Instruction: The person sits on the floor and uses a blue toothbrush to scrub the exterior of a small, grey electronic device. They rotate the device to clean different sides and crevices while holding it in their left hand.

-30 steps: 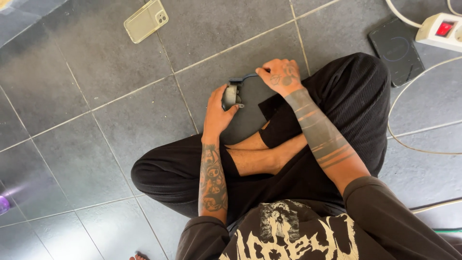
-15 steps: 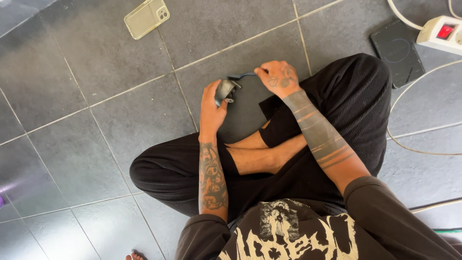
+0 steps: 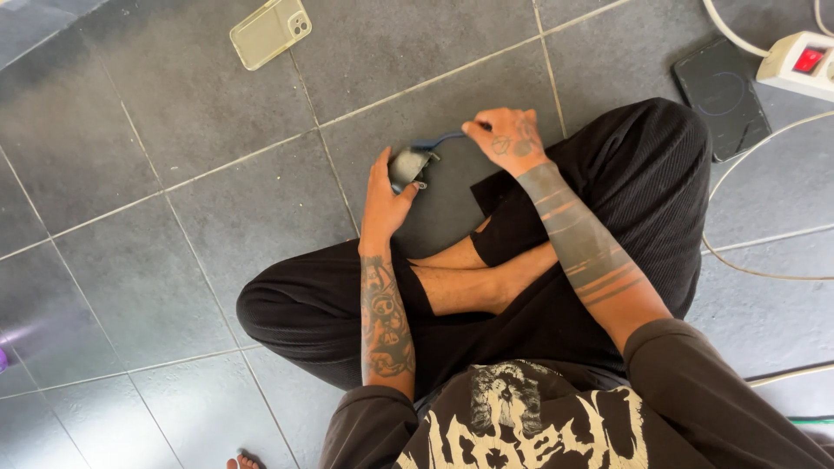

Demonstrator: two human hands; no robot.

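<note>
I sit cross-legged on a grey tiled floor [image 3: 174,226]. My left hand [image 3: 382,204] grips a small grey device [image 3: 407,165] just above the floor in front of my legs. A thin dark cable [image 3: 443,139] runs from that device to my right hand [image 3: 508,139], whose fingers pinch the cable's far end. Both hands hover close together over the tile beyond my knees. The device's details are too small to make out.
A phone in a pale yellow case [image 3: 271,32] lies at the far left on the floor. A dark flat pad [image 3: 719,95] and a white power strip [image 3: 795,65] with a red switch sit at the far right, with white cords [image 3: 747,260] trailing beside my knee.
The view shifted a little. My right hand has slid along the cable away from the device, stretching it out, while my left hand keeps the device in roughly the same place.
</note>
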